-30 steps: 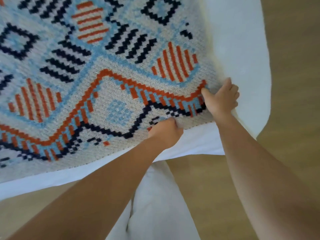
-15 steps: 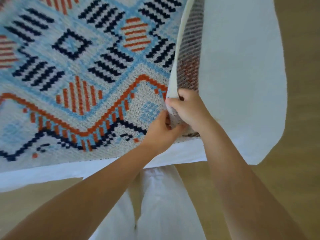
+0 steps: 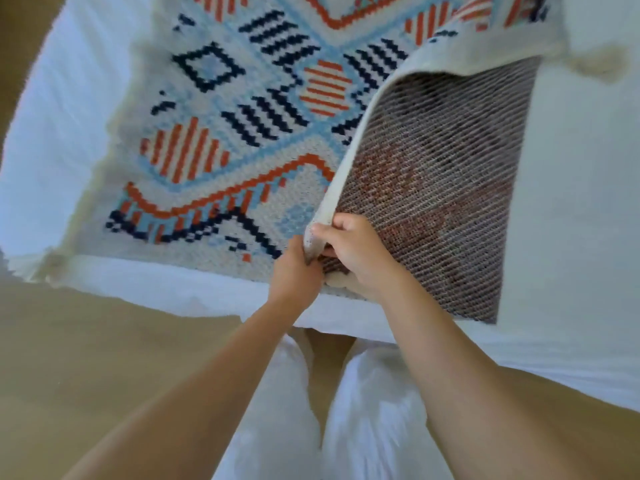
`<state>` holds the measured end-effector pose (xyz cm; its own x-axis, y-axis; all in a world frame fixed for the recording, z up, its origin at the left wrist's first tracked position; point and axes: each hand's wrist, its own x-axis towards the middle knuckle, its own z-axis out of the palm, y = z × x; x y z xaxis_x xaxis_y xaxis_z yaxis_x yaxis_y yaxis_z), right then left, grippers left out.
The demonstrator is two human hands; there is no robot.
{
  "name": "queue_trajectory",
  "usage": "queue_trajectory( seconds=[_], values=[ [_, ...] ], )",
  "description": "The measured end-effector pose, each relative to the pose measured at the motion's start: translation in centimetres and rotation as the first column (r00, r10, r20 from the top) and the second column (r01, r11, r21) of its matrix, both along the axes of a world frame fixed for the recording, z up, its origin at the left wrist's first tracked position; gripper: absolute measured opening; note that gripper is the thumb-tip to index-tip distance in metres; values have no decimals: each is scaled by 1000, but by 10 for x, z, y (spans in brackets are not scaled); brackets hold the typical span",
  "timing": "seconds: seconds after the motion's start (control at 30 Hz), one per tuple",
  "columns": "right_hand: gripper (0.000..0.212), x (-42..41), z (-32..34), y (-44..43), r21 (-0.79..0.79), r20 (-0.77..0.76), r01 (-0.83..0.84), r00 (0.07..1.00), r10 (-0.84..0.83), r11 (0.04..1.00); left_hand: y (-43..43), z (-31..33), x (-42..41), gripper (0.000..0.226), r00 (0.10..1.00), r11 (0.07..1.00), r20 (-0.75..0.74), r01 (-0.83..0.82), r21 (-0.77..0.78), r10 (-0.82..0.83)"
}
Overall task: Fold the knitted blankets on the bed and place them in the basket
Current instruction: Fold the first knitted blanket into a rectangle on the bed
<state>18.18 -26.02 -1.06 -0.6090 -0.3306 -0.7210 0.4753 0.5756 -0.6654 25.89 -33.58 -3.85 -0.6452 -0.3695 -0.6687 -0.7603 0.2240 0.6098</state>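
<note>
The knitted blanket (image 3: 263,109) lies pattern-up on the bed (image 3: 62,133), spreading from the hands toward 11 o'clock. Both hands meet at its near edge. The right hand (image 3: 360,258) curls round the turned-up corner, and the left hand (image 3: 294,275) pinches the same edge just beside it, touching. The raised flap (image 3: 433,188) — underside showing — stands toward 1 o'clock. The blanket's opposite side lies at 9 to 10 o'clock, so the fold probably goes that way — right hand leading. No basket is in view.
</note>
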Motion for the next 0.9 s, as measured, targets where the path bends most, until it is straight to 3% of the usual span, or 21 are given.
queue_trajectory(
  seconds=[0.13, 0.27, 0.47, 0.53, 0.63, 0.77, 0.9],
  values=[
    [28, 24, 3, -88, 42, -15, 6, 1000, -5, 999, -96, -7, 32, 11, 962, 965, 78, -258, -43, 260],
    [36, 31, 3, -151, 47, 1, -51, 999, 51, 998, -149, -12, 52, 15, 870, 869, 163, -484, 105, 465],
    [38, 41, -21, -218, 97, -18, -179, 983, 181, 979, -186, -7, 70, 23, 755, 689, 171, -651, 318, 633],
    [35, 42, -25, -235, 117, 8, -209, 978, 210, 971, -196, -11, 73, 34, 750, 704, 204, -661, 260, 629],
    [42, 47, -32, -258, 123, 13, -286, 958, 287, 950, -221, -16, 75, 16, 753, 751, 177, -654, 88, 634],
    [42, 49, -39, -290, 138, -3, -378, 924, 382, 915, -265, -23, 84, 19, 807, 823, 177, -566, -40, 563],
    [29, 57, -41, -322, 156, 41, -550, 833, 551, 820, -312, -32, 94, 20, 717, 745, 235, -665, -55, 657]
  ],
)
